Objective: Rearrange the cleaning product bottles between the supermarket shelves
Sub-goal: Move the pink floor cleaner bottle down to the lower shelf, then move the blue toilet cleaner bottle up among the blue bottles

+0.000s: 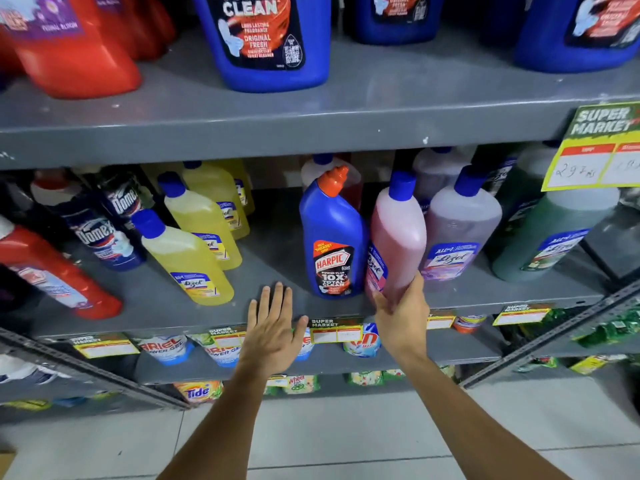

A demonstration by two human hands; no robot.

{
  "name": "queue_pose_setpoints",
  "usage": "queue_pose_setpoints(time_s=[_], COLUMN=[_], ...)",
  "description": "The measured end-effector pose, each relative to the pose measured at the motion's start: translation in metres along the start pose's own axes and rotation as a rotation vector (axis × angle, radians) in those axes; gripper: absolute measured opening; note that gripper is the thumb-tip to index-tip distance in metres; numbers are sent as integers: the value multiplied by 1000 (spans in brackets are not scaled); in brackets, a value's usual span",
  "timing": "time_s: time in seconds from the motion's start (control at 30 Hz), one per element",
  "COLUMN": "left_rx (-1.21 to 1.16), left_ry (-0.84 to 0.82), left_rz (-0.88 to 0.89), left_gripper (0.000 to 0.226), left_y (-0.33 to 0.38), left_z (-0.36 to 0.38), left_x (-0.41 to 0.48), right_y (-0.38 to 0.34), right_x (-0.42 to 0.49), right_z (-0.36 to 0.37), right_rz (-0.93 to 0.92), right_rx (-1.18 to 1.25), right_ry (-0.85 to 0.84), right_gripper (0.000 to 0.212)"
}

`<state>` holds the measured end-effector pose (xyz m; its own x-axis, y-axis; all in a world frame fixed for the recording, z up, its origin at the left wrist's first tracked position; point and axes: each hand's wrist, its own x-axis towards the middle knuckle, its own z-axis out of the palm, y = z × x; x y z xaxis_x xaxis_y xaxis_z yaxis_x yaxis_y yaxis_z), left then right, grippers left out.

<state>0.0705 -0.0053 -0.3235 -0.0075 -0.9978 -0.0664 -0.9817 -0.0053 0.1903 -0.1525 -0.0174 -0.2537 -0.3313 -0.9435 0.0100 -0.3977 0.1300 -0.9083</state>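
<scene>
Your left hand (273, 327) hovers flat, fingers spread and holding nothing, over the middle shelf (166, 306) edge. Your right hand (401, 313) grips the base of the pink bottle (398, 237), upright on that shelf between the blue Harpic bottle (332, 237) and a lilac bottle (460, 230).

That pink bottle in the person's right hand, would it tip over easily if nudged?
Probably yes: the pink bottle is tall and narrow, and already leans with the right hand gripping its base. It looks full, so likely heavy for its size. The smooth plastic may be a little slippery.
</scene>
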Motion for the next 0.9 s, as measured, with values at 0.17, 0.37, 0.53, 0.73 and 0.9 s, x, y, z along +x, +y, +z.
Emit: queue_pose_setpoints(time_s=[0.17,0.37,0.53,0.73,0.9], left_rx=[-31,-35,-48,-36,-45], left_ry=[15,-16,-44,23,-15], left_rz=[11,22,11,39,34], left_gripper=[80,77,75,84,91], left_y=[-2,-5,-5,-17,-29], left_z=[0,1,-1,-4,-6], left_x=[1,2,4,1,0], right_y=[-5,-2,1,-49,-100], right_x=[16,28,-8,-33,-5], right_z=[5,9,12,10,9], right_rz=[40,92,51,-379,-443], right_rx=[9,4,42,180,130], right_ry=[-30,-35,168,98,-118], right_gripper=[58,44,51,55,74])
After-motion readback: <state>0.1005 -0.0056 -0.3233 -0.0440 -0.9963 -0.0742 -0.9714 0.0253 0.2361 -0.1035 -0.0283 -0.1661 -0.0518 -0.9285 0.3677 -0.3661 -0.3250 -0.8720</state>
